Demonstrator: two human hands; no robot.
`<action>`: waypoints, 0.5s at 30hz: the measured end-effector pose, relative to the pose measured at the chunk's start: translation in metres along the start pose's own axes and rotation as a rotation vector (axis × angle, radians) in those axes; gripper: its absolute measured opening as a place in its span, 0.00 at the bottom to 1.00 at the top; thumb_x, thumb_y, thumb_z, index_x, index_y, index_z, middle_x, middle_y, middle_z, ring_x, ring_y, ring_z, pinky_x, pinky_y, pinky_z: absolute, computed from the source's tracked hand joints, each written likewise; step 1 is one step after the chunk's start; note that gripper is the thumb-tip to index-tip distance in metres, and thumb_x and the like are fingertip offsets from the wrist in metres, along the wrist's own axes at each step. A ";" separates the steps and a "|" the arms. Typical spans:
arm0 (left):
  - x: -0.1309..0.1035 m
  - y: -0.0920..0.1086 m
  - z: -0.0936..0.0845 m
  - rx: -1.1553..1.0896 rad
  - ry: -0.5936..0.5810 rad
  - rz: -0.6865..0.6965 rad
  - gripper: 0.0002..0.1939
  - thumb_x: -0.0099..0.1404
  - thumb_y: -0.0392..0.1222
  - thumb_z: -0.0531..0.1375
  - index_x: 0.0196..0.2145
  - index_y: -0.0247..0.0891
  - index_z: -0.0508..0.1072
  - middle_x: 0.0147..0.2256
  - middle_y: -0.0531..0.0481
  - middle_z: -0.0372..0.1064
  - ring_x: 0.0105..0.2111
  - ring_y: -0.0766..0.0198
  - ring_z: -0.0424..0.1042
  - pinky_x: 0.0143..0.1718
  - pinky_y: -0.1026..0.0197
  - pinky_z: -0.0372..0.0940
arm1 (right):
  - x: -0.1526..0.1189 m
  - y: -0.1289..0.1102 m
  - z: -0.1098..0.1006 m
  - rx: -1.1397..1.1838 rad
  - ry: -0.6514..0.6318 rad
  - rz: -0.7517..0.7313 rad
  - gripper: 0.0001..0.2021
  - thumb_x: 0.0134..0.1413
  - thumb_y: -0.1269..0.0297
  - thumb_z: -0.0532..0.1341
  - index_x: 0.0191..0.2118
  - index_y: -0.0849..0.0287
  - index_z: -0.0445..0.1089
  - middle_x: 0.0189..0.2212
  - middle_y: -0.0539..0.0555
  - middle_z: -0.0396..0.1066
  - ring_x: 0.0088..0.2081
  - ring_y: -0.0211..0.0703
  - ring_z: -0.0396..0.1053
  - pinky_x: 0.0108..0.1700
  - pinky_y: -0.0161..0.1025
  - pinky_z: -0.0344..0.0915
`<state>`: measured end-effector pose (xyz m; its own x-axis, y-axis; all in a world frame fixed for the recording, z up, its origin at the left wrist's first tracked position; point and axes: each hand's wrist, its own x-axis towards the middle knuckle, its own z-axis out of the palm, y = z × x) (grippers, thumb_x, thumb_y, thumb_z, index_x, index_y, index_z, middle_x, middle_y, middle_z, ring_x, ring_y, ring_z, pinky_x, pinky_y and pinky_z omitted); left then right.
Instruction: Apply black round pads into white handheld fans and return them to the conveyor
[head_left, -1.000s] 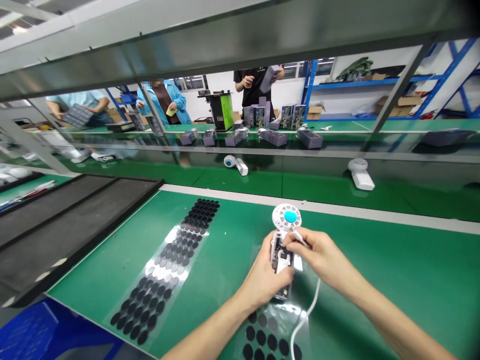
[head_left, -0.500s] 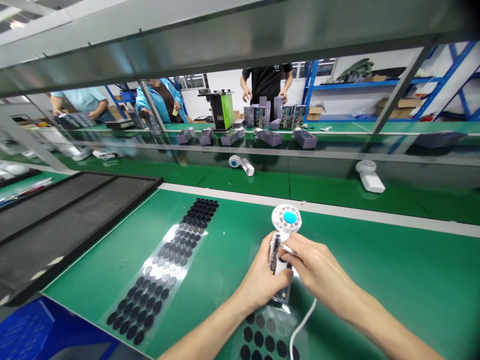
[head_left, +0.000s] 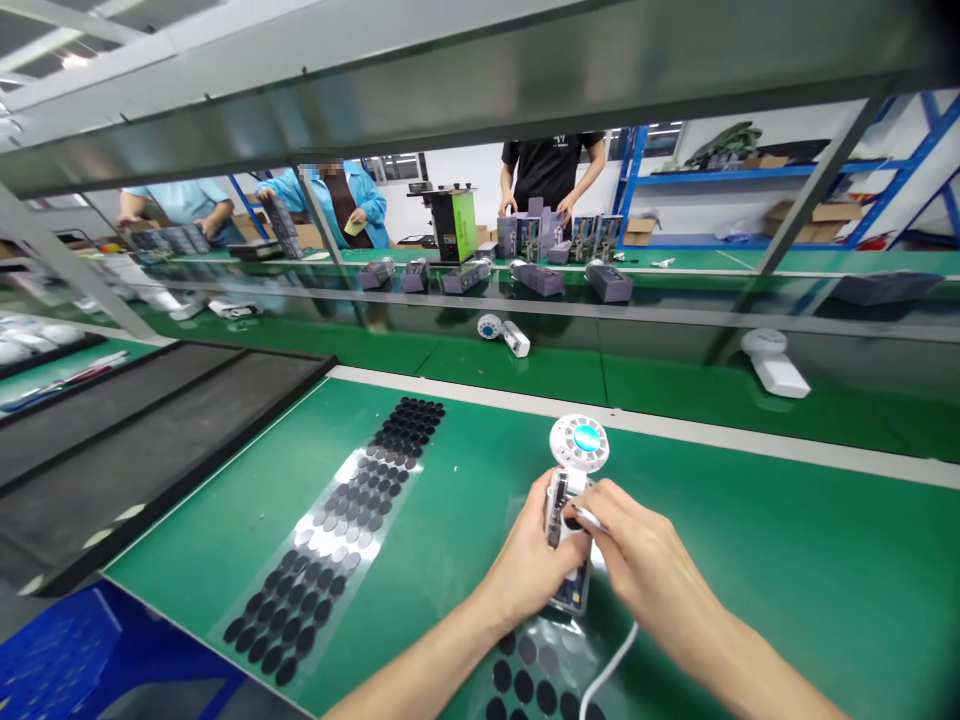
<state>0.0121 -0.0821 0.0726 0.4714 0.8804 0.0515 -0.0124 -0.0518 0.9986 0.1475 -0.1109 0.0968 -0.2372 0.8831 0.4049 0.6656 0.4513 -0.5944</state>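
handheld fan (head_left: 576,458): head away, long axis fore-aft

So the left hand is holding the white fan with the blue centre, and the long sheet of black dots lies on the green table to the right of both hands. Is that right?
Not quite: in the head view, the long sheet of black dots lies on the green table to the left of both hands. The left hand is holding the white fan with the blue centre.
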 end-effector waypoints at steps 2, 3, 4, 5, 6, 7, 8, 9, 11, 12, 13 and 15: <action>-0.001 0.000 -0.001 -0.013 0.002 0.009 0.26 0.60 0.39 0.55 0.55 0.38 0.54 0.52 0.46 0.60 0.54 0.58 0.58 0.56 0.56 0.52 | -0.004 0.002 0.003 0.035 0.030 -0.002 0.15 0.55 0.76 0.43 0.39 0.56 0.64 0.34 0.55 0.65 0.27 0.42 0.66 0.27 0.38 0.66; -0.001 0.000 -0.002 -0.009 0.004 0.006 0.25 0.61 0.41 0.54 0.55 0.38 0.54 0.53 0.45 0.59 0.55 0.58 0.57 0.56 0.56 0.51 | -0.006 0.003 0.004 0.046 0.042 -0.007 0.16 0.54 0.77 0.43 0.40 0.55 0.64 0.36 0.56 0.64 0.27 0.41 0.67 0.27 0.37 0.66; -0.002 0.000 -0.002 0.001 0.006 0.001 0.25 0.62 0.42 0.54 0.56 0.38 0.54 0.53 0.45 0.59 0.55 0.58 0.56 0.56 0.56 0.51 | -0.007 0.003 0.004 0.055 0.053 -0.012 0.17 0.53 0.78 0.43 0.40 0.55 0.64 0.37 0.56 0.64 0.26 0.40 0.67 0.26 0.37 0.66; -0.002 0.000 -0.003 0.012 0.007 -0.006 0.25 0.63 0.43 0.53 0.56 0.38 0.54 0.53 0.45 0.59 0.55 0.58 0.57 0.56 0.56 0.52 | -0.009 0.004 0.005 0.061 0.061 -0.016 0.18 0.52 0.79 0.43 0.41 0.55 0.64 0.38 0.56 0.63 0.26 0.40 0.67 0.26 0.36 0.67; -0.002 0.000 -0.003 0.021 0.005 -0.011 0.25 0.63 0.43 0.53 0.56 0.38 0.54 0.53 0.45 0.59 0.54 0.57 0.58 0.56 0.55 0.52 | -0.010 0.005 0.005 0.067 0.062 -0.022 0.19 0.52 0.79 0.43 0.41 0.55 0.64 0.38 0.56 0.63 0.26 0.39 0.67 0.26 0.35 0.67; -0.002 0.000 -0.004 0.027 0.002 -0.012 0.24 0.63 0.44 0.53 0.56 0.38 0.54 0.53 0.44 0.60 0.53 0.57 0.58 0.55 0.55 0.52 | -0.011 0.006 0.005 0.073 0.059 -0.027 0.19 0.52 0.80 0.43 0.41 0.55 0.64 0.38 0.56 0.63 0.26 0.39 0.67 0.26 0.35 0.67; -0.002 -0.001 -0.004 0.029 -0.002 -0.009 0.24 0.63 0.45 0.53 0.56 0.37 0.54 0.52 0.44 0.60 0.53 0.57 0.59 0.55 0.54 0.53 | -0.012 0.006 0.005 0.079 0.057 -0.035 0.19 0.52 0.80 0.43 0.42 0.55 0.64 0.38 0.56 0.63 0.26 0.39 0.67 0.26 0.35 0.67; -0.002 0.000 -0.004 0.026 -0.004 -0.005 0.24 0.63 0.46 0.53 0.55 0.37 0.55 0.52 0.44 0.61 0.52 0.57 0.60 0.55 0.54 0.53 | -0.013 0.007 0.006 0.087 0.059 -0.044 0.20 0.52 0.80 0.43 0.43 0.55 0.64 0.38 0.56 0.63 0.27 0.38 0.67 0.26 0.35 0.68; -0.001 0.000 -0.003 0.005 -0.005 -0.008 0.24 0.63 0.49 0.53 0.55 0.37 0.56 0.50 0.44 0.62 0.50 0.57 0.62 0.53 0.55 0.55 | -0.015 0.008 0.007 0.106 0.078 -0.065 0.21 0.52 0.80 0.44 0.45 0.55 0.64 0.40 0.57 0.63 0.28 0.38 0.68 0.26 0.34 0.68; -0.001 0.000 -0.003 -0.009 -0.002 -0.016 0.24 0.63 0.49 0.53 0.54 0.37 0.56 0.49 0.45 0.63 0.48 0.58 0.63 0.51 0.56 0.57 | -0.015 0.008 0.007 0.118 0.092 -0.078 0.22 0.52 0.81 0.44 0.47 0.54 0.64 0.41 0.58 0.63 0.29 0.39 0.69 0.27 0.34 0.69; -0.001 0.001 -0.002 -0.020 0.005 -0.028 0.24 0.63 0.50 0.53 0.53 0.37 0.57 0.47 0.45 0.64 0.46 0.59 0.65 0.50 0.57 0.58 | -0.016 0.009 0.008 0.130 0.107 -0.090 0.24 0.52 0.81 0.44 0.49 0.54 0.63 0.42 0.58 0.63 0.32 0.39 0.69 0.28 0.34 0.70; -0.002 -0.001 0.000 -0.019 0.034 -0.045 0.21 0.63 0.49 0.53 0.51 0.37 0.60 0.44 0.47 0.66 0.41 0.61 0.67 0.46 0.58 0.61 | -0.017 0.012 0.009 0.150 0.128 -0.101 0.26 0.52 0.81 0.43 0.52 0.52 0.61 0.45 0.58 0.63 0.37 0.41 0.70 0.32 0.33 0.71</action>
<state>0.0116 -0.0842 0.0716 0.4413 0.8974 0.0065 -0.0091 -0.0028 1.0000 0.1531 -0.1197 0.0771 -0.1987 0.8132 0.5470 0.5278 0.5590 -0.6395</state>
